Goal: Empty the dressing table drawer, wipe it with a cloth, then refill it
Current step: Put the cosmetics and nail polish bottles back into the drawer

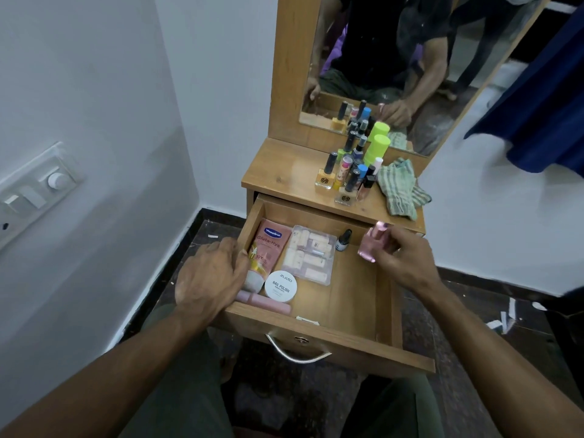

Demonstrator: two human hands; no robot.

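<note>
Drawer [354, 308] of the dressing table [284, 172] is pulled out toward us, w/ its metal handle [297, 352] at 6 o'clock of the front panel. Our left hand [211, 273] rests on the drawer's left wall at 9 o'clock, fingers draped over the rim & touching the pink Vaseline tube [265, 251]; it's relaxed, not grasping anything we can make out. Our right hand [404, 257] pinches a pink glass bottle [371, 243], held tilted over the drawer's right side at approx 2 o'clock. Inside, left half: the tube, a white round nail polish remover tub [280, 286] just beside the tube's lower end, a pale pink stick [265, 301] along the front wall at 7 o'clock, & a clear plastic pack [311, 254] of small cream pieces near centre. A small dark dropper bottle [343, 240] stands at the back, approx 1 o'clock. On the tabletop at 12 o'clock: a cluster of nail polish bottles [347, 172], a lime-green capped container [376, 150], & a striped green cloth [399, 188] bunched to their right. Mirror [395, 58] behind them reflects the bottles.
</note>
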